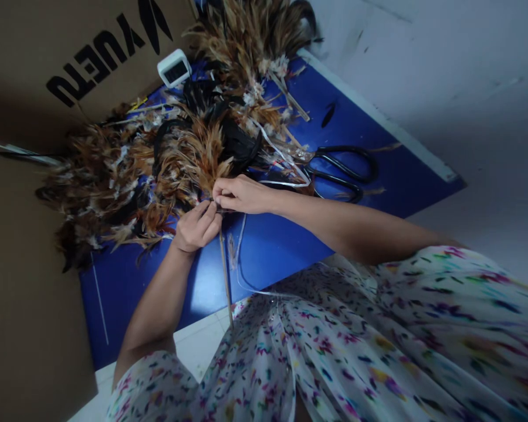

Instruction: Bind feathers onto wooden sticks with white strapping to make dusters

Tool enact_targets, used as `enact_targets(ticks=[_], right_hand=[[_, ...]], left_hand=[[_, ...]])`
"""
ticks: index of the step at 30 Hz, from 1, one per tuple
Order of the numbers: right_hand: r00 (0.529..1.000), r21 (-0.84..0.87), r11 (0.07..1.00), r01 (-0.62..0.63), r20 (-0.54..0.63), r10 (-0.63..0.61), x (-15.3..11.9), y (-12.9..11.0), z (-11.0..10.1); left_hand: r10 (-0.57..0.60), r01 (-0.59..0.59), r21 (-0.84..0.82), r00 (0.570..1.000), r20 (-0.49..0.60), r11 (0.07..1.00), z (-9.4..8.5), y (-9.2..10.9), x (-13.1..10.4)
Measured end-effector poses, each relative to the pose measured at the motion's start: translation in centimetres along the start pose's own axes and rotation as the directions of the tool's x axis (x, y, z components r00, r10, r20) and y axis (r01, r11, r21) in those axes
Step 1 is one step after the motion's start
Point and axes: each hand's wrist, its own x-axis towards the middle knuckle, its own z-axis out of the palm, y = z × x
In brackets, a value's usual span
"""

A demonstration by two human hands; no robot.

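Note:
At the near side of the blue table, my left hand [198,225] is closed in a pinch around the top of a thin stick [224,272]. Brown and black feathers [198,146] fan out beyond the fingers, so together they look like a feather duster. My right hand [243,194] is closed too, thumb and fingers pinching at the base of the feathers, almost touching the left fingertips. What lies exactly between the fingertips is hidden. A thin white cord [240,252] hangs below the hands and runs to the lap.
Black-handled scissors [343,170] lie right of the hands beside a looped white strip [286,155]. Loose feathers [101,181] are heaped at left, and another feather bunch [250,35] is at the back. A small white device [174,68] stands before a cardboard box [92,35]. A wall borders the right.

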Motion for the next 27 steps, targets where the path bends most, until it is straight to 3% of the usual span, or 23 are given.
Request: enact_targets(ticks=[3,6,12,16,21,24,27], right_hand=[[0.999,0.033,0.999,-0.040,0.017,0.040,0.1,0.1,-0.1],[0.996,0.032,0.997,-0.076,0.047,0.075,0.2,0.0,-0.3],[0.994,-0.079,0.993,-0.088,0.061,0.093,0.5,-0.4,-0.2],[0.994,-0.108,0.989,-0.099,0.028,0.102,0.4,-0.5,0.0],[0.995,-0.059,0.993,-0.103,-0.003,0.103,0.2,-0.5,0.1],[0.994,0.012,0.994,-0.111,0.008,0.111,0.0,-0.5,0.1],[0.992,0.076,0.989,-0.127,0.022,0.125,-0.1,-0.5,0.1]], left_hand=[[-0.042,0.042,-0.062,0.999,0.005,0.997,0.1,0.0,-0.1],[-0.005,0.004,-0.039,0.999,-0.042,0.999,0.2,-0.1,-0.1],[0.015,-0.014,0.036,1.000,-0.008,0.999,0.1,0.1,0.2],[0.006,-0.009,-0.036,0.997,-0.071,0.999,-0.3,0.3,0.5],[-0.144,0.138,-0.043,0.974,-0.177,0.989,0.1,0.7,1.0],[-0.294,0.288,-0.063,0.917,-0.270,0.956,0.5,1.1,1.4],[-0.438,0.418,-0.128,0.862,-0.255,0.899,0.6,1.4,1.7]])
